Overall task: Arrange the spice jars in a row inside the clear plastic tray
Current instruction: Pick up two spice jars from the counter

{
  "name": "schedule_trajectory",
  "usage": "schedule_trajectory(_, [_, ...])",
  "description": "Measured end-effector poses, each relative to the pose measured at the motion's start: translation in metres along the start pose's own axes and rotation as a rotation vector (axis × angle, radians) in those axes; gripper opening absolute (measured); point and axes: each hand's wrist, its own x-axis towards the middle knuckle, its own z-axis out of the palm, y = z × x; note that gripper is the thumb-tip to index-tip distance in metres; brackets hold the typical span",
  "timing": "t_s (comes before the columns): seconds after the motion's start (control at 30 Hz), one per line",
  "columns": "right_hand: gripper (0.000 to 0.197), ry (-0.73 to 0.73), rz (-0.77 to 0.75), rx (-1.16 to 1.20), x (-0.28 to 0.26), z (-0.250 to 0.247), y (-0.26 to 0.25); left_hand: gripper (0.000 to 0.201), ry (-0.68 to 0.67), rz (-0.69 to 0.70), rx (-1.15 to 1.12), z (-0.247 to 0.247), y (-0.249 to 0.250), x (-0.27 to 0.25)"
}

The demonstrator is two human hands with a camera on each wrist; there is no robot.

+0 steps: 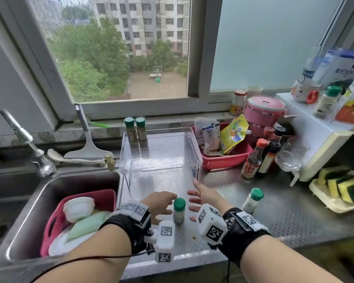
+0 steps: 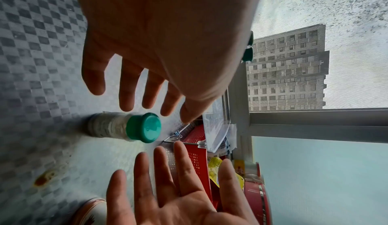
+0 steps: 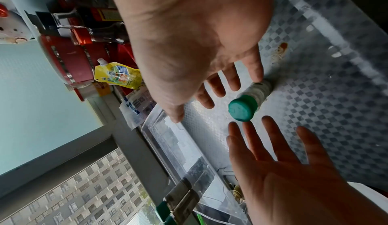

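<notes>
A clear plastic tray (image 1: 194, 149) stands on the steel counter below the window. Two green-capped spice jars (image 1: 135, 130) stand side by side at its back left corner, seemingly inside it. A third green-capped jar (image 1: 179, 210) (image 2: 126, 127) (image 3: 250, 100) stands upright on the counter in front of the tray. My left hand (image 1: 161, 205) (image 2: 130, 87) and right hand (image 1: 200, 198) (image 3: 216, 82) flank this jar with fingers spread, neither touching it. Another green-capped jar (image 1: 252, 200) stands on the counter to the right.
A sink (image 1: 27, 217) with a pink basin of dishes lies at the left. A red basket (image 1: 225, 158) of packets, sauce bottles (image 1: 253, 160) and a pink container (image 1: 264, 111) crowd the tray's right side. One more green-capped jar (image 1: 327, 101) stands on the white shelf.
</notes>
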Motion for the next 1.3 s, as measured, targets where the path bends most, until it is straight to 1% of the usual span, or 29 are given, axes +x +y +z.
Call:
schedule_trajectory(0.07, [0.054,-0.004,0.023,-0.023,0.007,0.0,0.002,0.029,-0.022,0.007,-0.015,0.001,0.0,0.0])
schedule_trajectory(0.13, [0.052,-0.032,0.044,0.013,0.011,0.001,0.005,0.02,-0.056,0.014,-0.024,0.002,-0.002,-0.001])
schedule_trajectory(0.2, [0.05,-0.042,0.057,0.071,0.014,0.003,0.006,0.017,-0.061,0.051,0.008,0.002,-0.004,0.001])
schedule_trajectory(0.27, [0.049,-0.043,0.053,0.098,0.016,0.003,0.007,0.021,-0.042,0.086,0.016,0.0,-0.006,0.005])
schedule_trajectory(0.33, [0.049,-0.047,0.044,0.132,0.016,0.003,0.007,0.041,-0.05,0.102,0.027,-0.003,-0.008,0.009])
schedule_trajectory(0.4, [0.05,-0.04,0.038,0.163,0.016,0.001,0.005,0.051,-0.053,0.149,0.128,-0.006,-0.008,0.011])
schedule_trajectory(0.5, [0.058,-0.052,0.024,0.178,0.014,0.001,-0.001,0.051,0.012,0.26,0.318,-0.009,-0.008,0.011])
schedule_trajectory(0.57, [0.058,-0.076,0.025,0.216,0.011,0.001,-0.007,0.046,0.061,0.308,0.366,-0.011,-0.009,0.013])
schedule_trajectory(0.63, [0.056,-0.096,0.019,0.211,0.007,0.002,-0.012,0.042,0.077,0.332,0.359,-0.013,-0.008,0.014])
schedule_trajectory(0.77, [0.051,-0.121,-0.012,0.142,0.0,-0.001,-0.021,0.031,0.067,0.367,0.315,-0.013,-0.003,0.013])
schedule_trajectory(0.9, [0.048,-0.122,-0.054,0.083,-0.01,-0.008,-0.033,0.037,0.021,0.349,0.215,-0.009,0.002,0.012])
schedule_trajectory(0.97, [0.048,-0.098,-0.076,0.061,-0.014,-0.013,-0.037,0.043,-0.02,0.313,0.124,-0.007,0.004,0.015])
schedule_trajectory(1.03, [0.049,-0.042,-0.1,0.043,-0.019,-0.022,-0.039,0.046,-0.056,0.27,0.024,-0.002,0.005,0.017])
schedule_trajectory(1.17, [0.046,0.133,-0.148,0.014,-0.029,-0.041,-0.037,0.042,-0.122,0.192,-0.094,0.01,0.006,0.019])
schedule_trajectory(1.23, [0.049,0.215,-0.162,-0.02,-0.033,-0.051,-0.032,0.042,-0.146,0.18,-0.127,0.016,0.005,0.018])
schedule_trajectory(1.3, [0.049,0.257,-0.14,-0.04,-0.038,-0.06,-0.025,0.043,-0.158,0.194,-0.134,0.023,0.004,0.018])
